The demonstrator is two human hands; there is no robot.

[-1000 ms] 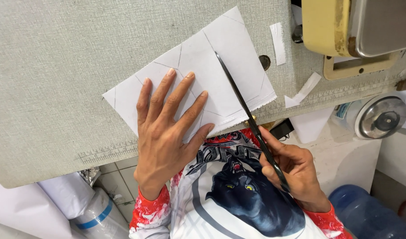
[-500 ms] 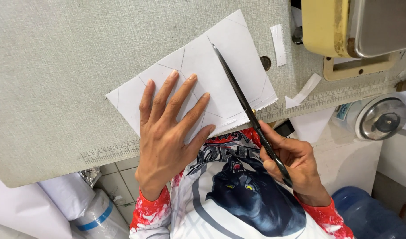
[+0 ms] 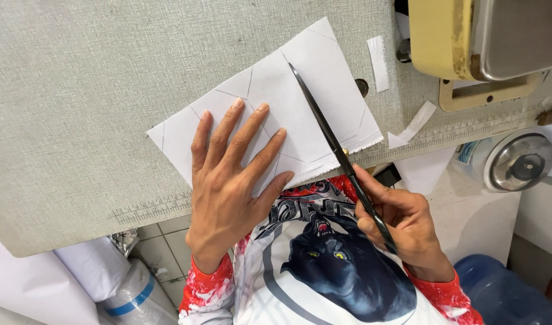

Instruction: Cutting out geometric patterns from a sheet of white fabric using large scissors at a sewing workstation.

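A white sheet of paper (image 3: 300, 108) marked with thin pencil lines lies flat on the grey-green textured counter (image 3: 95, 90), its lower corner reaching over the counter's front edge, where a printed ruler scale runs along the rim. The left hand (image 3: 227, 186) lies palm down on the lower left part of the sheet, fingers spread and straight, pinning it to the surface. The right hand (image 3: 402, 219) sits below the counter edge, curled tight around the handles of a pair of long black scissors (image 3: 330, 132). The blades lie diagonally across the sheet, tip pointing up toward its upper middle, and look nearly closed into one dark line. Two small white paper strips (image 3: 378, 63) lie on the counter to the right of the sheet, one upright, one slanted near the edge. A cream-yellow sewing machine (image 3: 462, 42) with a metal plate fills the upper right corner. Beneath the counter a round metal wheel (image 3: 520, 162) shows at right and a white roll with a blue band (image 3: 128, 295) at lower left.
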